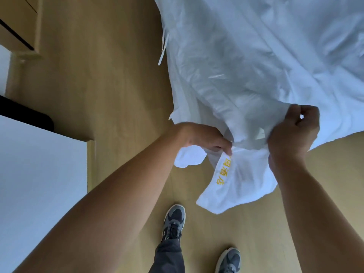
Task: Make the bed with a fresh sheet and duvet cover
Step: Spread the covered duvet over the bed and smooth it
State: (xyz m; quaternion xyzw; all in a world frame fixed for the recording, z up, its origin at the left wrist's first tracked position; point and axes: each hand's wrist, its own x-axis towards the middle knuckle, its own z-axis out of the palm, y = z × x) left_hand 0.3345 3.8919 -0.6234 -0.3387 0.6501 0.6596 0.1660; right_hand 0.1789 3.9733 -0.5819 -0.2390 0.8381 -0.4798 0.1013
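A white duvet cover point(256, 56) is spread in rumpled folds across the upper right of the view. Its near corner hangs down over the floor and carries a strip with yellow embroidered characters point(223, 171). My left hand point(204, 137) pinches the cloth right at the top of that strip. My right hand point(295, 129) grips a bunched fold of the same corner, fingers curled round it. Thin white ties point(163, 50) dangle from the cover's left edge.
Light wooden floor point(108, 85) fills the middle. A white surface with a dark edge point(39, 164) stands at the left, and a wooden cabinet point(17, 26) sits at the top left. My two feet in grey shoes point(173, 219) stand below the hanging corner.
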